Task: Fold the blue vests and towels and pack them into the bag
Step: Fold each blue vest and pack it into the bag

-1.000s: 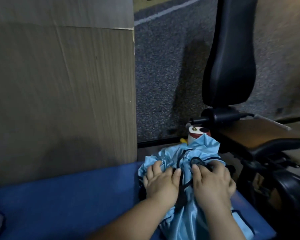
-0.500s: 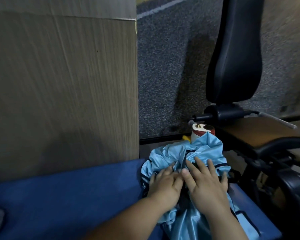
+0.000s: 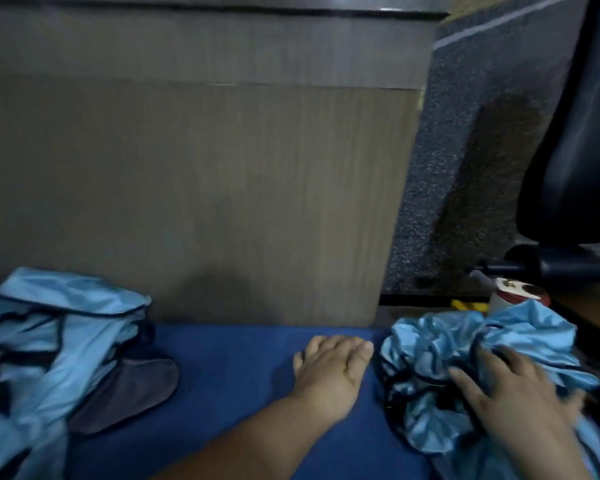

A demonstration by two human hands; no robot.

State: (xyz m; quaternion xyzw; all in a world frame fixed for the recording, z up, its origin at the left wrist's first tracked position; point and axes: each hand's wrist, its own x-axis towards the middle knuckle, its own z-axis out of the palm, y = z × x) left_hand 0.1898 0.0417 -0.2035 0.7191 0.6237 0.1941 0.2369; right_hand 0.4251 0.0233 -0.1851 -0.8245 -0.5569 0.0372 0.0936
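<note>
I am watching the light-blue bag (image 3: 440,358) lying crumpled at the right end of the blue mat (image 3: 243,368), its gathered mouth with the black cord turned toward the left. The right hand (image 3: 513,389) is pressing down on the bag with fingers spread and fairly straight, gripping nothing; motion blur is softening its far edge. Just left of the bag, the left hand (image 3: 329,372) is reaching out palm down, fingers straight and together, holding nothing. I cannot tell whether it is touching the mat or hovering just over it.

Well left of the bag, across a bare stretch of mat, a pile of light-blue vests (image 3: 59,341) with dark trim is sitting loose and unfolded, running off the frame's left edge. A dark gray towel (image 3: 129,393) is poking out from under the pile on the side facing the bag.

Behind the bag, a red-and-white container (image 3: 520,296) is standing against its far edge, with something yellow (image 3: 468,304) beside it. A wooden panel (image 3: 205,185) is closing off the mat's far edge to the left of the bag. A black chair (image 3: 575,133) is crowding the bag's right side, over speckled gray carpet (image 3: 465,133).
</note>
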